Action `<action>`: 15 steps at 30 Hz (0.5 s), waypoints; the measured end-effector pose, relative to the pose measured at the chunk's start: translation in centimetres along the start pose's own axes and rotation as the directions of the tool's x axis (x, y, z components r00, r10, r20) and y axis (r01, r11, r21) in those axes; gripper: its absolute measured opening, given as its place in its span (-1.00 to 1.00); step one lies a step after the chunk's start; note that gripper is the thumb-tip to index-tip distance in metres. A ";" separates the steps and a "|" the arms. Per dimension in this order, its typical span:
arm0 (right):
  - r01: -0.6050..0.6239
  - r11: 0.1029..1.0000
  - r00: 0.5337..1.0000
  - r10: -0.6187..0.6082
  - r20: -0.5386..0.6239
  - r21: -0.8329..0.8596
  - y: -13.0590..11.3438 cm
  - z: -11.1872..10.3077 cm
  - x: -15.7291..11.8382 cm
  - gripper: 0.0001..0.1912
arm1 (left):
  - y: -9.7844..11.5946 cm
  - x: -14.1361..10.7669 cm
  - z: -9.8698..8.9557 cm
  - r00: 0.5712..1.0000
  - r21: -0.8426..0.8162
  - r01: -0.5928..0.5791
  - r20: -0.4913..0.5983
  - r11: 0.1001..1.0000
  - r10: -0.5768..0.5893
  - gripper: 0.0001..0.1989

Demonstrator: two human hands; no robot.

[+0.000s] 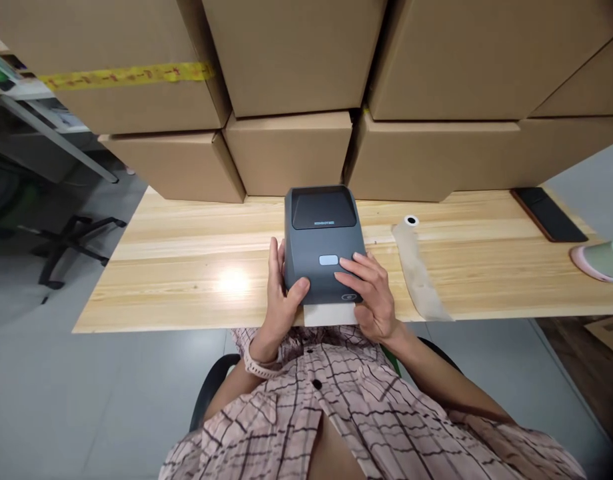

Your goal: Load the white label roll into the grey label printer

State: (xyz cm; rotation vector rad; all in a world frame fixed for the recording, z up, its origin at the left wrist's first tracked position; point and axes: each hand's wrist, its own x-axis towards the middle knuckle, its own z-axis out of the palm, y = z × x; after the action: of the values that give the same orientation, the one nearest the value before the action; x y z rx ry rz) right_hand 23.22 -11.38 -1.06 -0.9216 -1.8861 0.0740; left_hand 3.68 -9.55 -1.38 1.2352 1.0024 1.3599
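Note:
A dark grey label printer (pixel 314 241) sits on the wooden table close to its front edge, with a light blue button (pixel 328 260) on its top. White label paper (pixel 329 315) sticks out of its front. My left hand (pixel 282 293) grips the printer's left side, thumb on the top front corner and fingers along the wall. On the right front corner rests my right hand (pixel 374 293); its fingertips lie on the lid beside the button. The right thumb is bent low by the paper's edge, and I cannot tell whether it touches the paper.
Large cardboard boxes (pixel 294 60) are stacked along the back of the wooden table (pixel 186 267). Right of the printer lie a strip of translucent backing paper (pixel 420 280) and a small white roll (pixel 411 221). Farther right are a dark phone (pixel 549 213) and a cup (pixel 604 260).

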 end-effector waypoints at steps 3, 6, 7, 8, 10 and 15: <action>0.015 1.000 0.998 -0.014 -0.059 0.011 0.4 0.3 0.0 -0.52 | -0.4 0.4 0.6 0.992 0.020 -0.117 -0.040 0.993 0.118 -0.13; 0.000 1.000 0.996 0.000 -0.093 0.005 0.4 0.6 0.3 -0.54 | -0.3 -0.1 0.5 0.989 0.065 -0.136 -0.041 0.989 0.139 -0.22; -0.013 1.000 0.995 0.013 -0.095 0.007 0.3 0.6 0.4 -0.54 | -0.2 -0.6 0.3 0.987 0.097 -0.137 -0.067 0.986 0.144 -0.24; -0.026 1.000 0.995 0.027 -0.094 0.011 0.2 0.6 0.4 -0.54 | -0.1 -1.4 0.0 0.979 0.139 -0.146 -0.123 0.980 0.163 -0.27; -0.052 0.998 0.994 0.054 -0.097 0.024 -0.2 0.6 0.5 -0.55 | -0.1 -3.2 -0.5 0.940 0.223 -0.163 -0.260 0.961 0.220 -0.43; -0.079 0.997 0.988 0.077 -0.136 -0.008 -0.7 0.9 0.7 -0.56 | 0.7 -6.1 -0.5 0.974 0.096 0.227 -0.001 0.969 -0.228 -0.47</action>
State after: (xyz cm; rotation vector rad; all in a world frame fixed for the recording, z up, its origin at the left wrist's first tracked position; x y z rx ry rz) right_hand 21.95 -11.13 -0.75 -0.9849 -1.7273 0.0446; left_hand 2.92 -15.64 -1.69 1.1557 1.1761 1.1375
